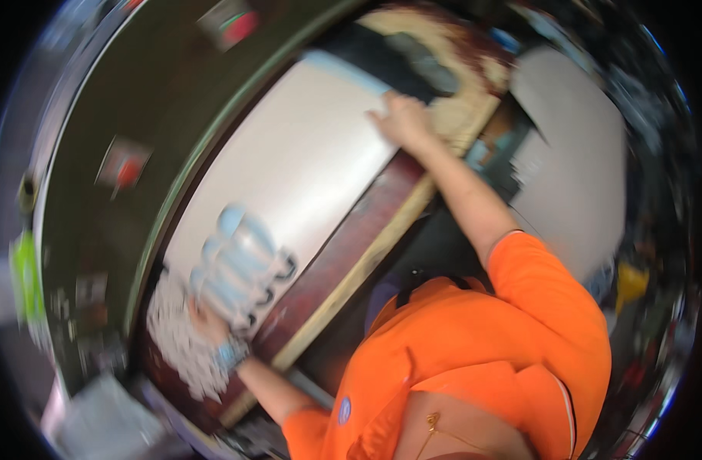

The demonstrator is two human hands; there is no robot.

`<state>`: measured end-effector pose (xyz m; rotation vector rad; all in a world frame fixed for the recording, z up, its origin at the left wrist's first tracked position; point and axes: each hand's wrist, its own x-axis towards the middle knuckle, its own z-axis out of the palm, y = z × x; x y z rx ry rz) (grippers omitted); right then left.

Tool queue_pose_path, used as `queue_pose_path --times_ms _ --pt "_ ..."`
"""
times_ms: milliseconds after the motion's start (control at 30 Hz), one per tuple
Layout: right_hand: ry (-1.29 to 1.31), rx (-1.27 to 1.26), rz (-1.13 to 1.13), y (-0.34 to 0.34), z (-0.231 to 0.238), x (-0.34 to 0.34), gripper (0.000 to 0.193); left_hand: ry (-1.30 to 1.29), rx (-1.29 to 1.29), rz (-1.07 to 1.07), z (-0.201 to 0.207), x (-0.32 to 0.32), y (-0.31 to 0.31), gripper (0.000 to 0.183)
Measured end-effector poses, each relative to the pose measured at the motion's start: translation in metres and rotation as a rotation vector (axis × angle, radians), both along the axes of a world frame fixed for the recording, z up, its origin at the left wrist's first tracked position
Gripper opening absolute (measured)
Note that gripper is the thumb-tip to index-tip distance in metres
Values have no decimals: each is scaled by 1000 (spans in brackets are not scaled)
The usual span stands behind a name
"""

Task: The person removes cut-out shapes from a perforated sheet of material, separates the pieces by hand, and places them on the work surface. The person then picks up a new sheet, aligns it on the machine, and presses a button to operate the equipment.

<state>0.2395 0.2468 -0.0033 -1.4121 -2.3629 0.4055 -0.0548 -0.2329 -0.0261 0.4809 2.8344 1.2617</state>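
Your right hand [404, 121] was stretched out to the far end of a long, smooth white sheet [289, 146], by the pale-blue band [347, 71] along its end. The thumb stood apart from the other fingers; whether they pinched the sheet, I cannot tell. The sheet lay across a dark-red table [366, 218] with a pale wooden edge. Your left hand [209, 320] was at the near end, beside a cluster of rounded pale-blue shapes [240, 241] with black hooked marks; blur hid whether its fingers were wide, narrow or holding anything. Just beside that hand spread a frilled mass of white strips [178, 337]. A dark-green panel [174, 77] ran along the sheet's other long side.
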Motion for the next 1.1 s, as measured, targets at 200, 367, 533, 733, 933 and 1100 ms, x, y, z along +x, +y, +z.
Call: queue_pose_path --times_ms 200,367,533,733,933,1100 --pt "374 306 -39 -6 -14 -20 24 340 -427 -27 4 -20 39 36" --pt "389 92 -82 -1 -11 -44 27 353 -705 -47 16 -60 66 37" --pt "797 211 -166 -40 -43 82 18 426 -329 -243 -2 -47 29 37" --pt "1277 -314 -1402 -121 -120 313 30 643 -516 -60 0 29 11 43" --pt "1767 -433 -1777 -126 -149 399 59 729 -503 -148 27 89 82 40" --pt "2274 -452 -1414 -134 -125 413 44 688 -429 -297 44 124 139 33"
